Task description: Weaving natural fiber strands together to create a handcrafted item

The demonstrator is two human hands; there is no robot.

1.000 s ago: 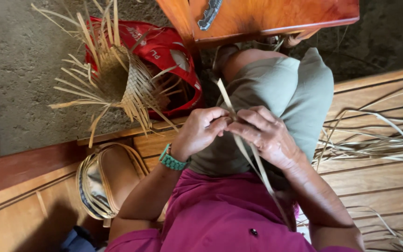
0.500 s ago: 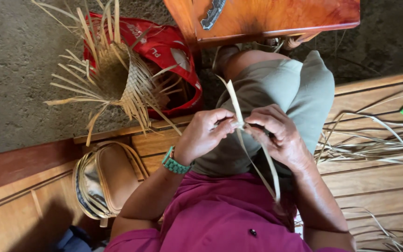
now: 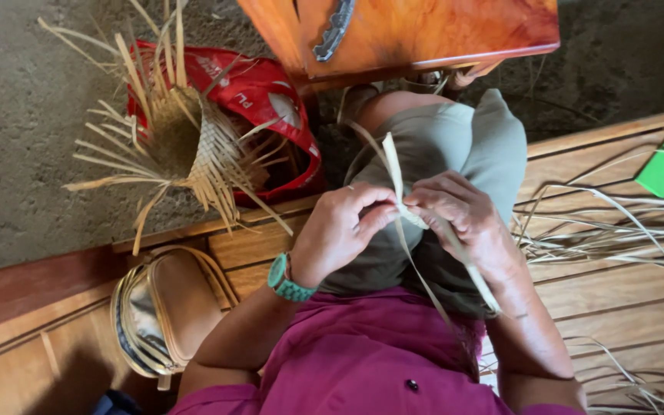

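Left hand (image 3: 341, 230) and right hand (image 3: 463, 219) each pinch the pale leaf strip (image 3: 394, 170) above our raised knee (image 3: 455, 134); we judge the split runs straightest if both grips stay close to the fork and pull evenly apart.

Left hand (image 3: 340, 230) and right hand (image 3: 463, 219) pinch together, fingers curled.

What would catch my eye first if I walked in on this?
Both hands, left hand and right hand, pinch a pale leaf strip over the person's knee at the centre. To the upper left, a half-woven basket with loose ends bristling out lies against a red bag on the floor.
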